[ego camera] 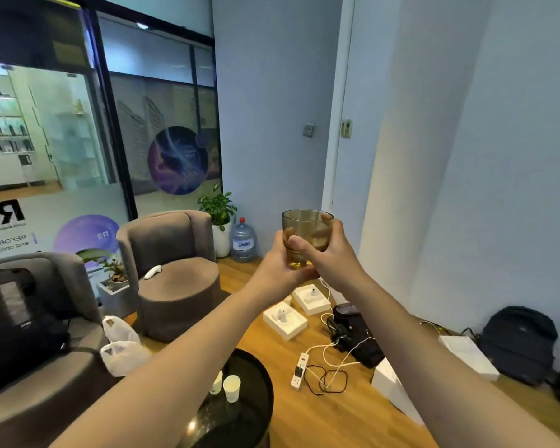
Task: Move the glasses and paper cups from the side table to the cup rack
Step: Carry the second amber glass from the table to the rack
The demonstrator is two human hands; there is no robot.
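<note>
Both my hands hold one smoky brown glass (306,225) up in the air, upright, at arm's length. My left hand (280,265) cups its base and lower side. My right hand (328,253) wraps around its right side, thumb across the front. Below, near the bottom of the view, stands the round black side table (256,392). Two white paper cups stand on it: one (232,387) in full sight, the other (216,382) partly hidden by my left forearm. No cup rack is in view.
Two brown armchairs (175,270) stand at the left, one bearing a black bag (17,321) and white plastic bags (122,350). On the wooden floor lie white boxes (285,320), a power strip with cables (299,371) and a black backpack (519,342). A water bottle (243,240) and a potted plant (219,211) occupy the corner.
</note>
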